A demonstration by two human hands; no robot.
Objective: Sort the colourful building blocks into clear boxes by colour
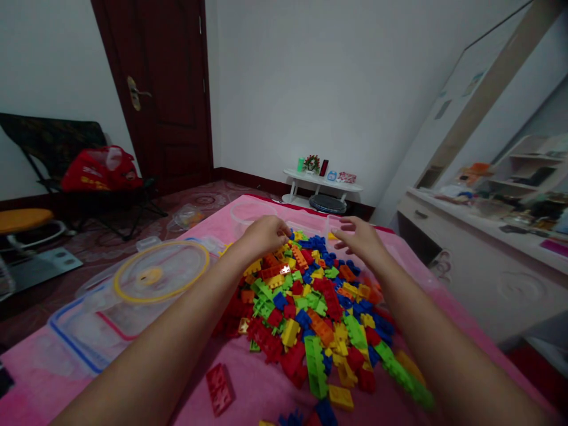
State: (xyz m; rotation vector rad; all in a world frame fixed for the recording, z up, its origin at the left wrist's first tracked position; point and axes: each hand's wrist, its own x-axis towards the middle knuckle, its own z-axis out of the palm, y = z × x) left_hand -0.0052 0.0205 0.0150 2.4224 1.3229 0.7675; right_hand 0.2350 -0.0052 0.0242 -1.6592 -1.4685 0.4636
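Observation:
A large heap of red, yellow, green, blue and orange toy building bricks (317, 296) lies before me. At its far left edge is my left hand (267, 234), palm down. Its fingertips are curled together over the bricks, and whatever they may hold is hidden. My right hand (361, 238) hovers over the far right part of the heap with thumb and fingers apart. Close to its fingertips are a small clear container (329, 223) and a yellow brick (332, 236); I cannot tell whether they touch. A round clear tub (242, 214) stands behind my left hand.
Clear lids, one round with a yellow rim (205, 266) and one with a blue rim (73, 344), lie at left on the pink cloth (202, 408). A loose red brick (219, 389) lies in front. A white dresser (497, 266) stands at right.

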